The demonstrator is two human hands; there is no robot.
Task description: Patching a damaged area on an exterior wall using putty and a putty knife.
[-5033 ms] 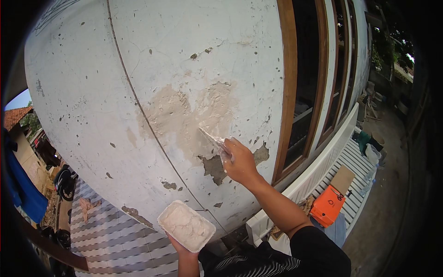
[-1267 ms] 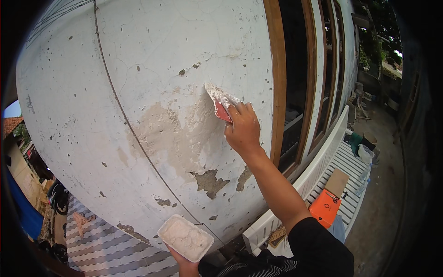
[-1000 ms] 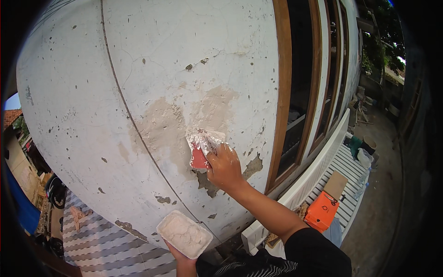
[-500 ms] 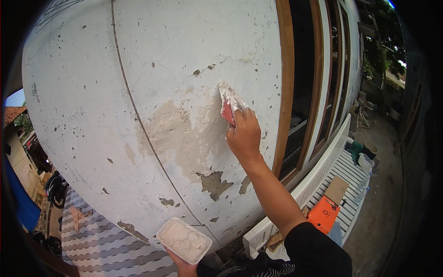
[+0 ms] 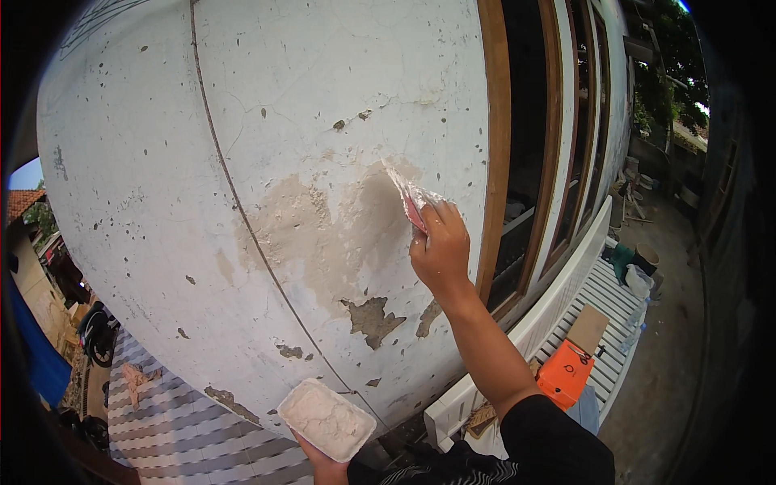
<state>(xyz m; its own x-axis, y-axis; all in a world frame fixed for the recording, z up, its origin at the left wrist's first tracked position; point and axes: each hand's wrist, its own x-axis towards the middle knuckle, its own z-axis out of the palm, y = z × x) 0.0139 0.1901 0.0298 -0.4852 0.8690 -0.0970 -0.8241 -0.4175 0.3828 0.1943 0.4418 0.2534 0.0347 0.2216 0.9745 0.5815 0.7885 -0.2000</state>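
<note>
Red scraper (image 5: 414, 212) in the clenched right hand (image 5: 441, 246), white tub (image 5: 359, 439) in the grip of the left hand (image 5: 320, 461).

Soft daylight on wall (image 5: 275, 145) (edges bowed, corners black); window (image 5: 527, 105) dark.

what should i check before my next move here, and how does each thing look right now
1. Scraper gripped: ok, the right hand holds it.
2. Tub supported: ok, the left hand holds it from below, slightly tilted.
3. Paste in the tub: ok, a good amount shows.
4. Blade pressure on the wall: cannot tell from this view.
5. Grey hole covered: not ok, it lies bare below the beige patch.
6. Cord clear of the patch: not ok, it crosses the left edge.
</note>
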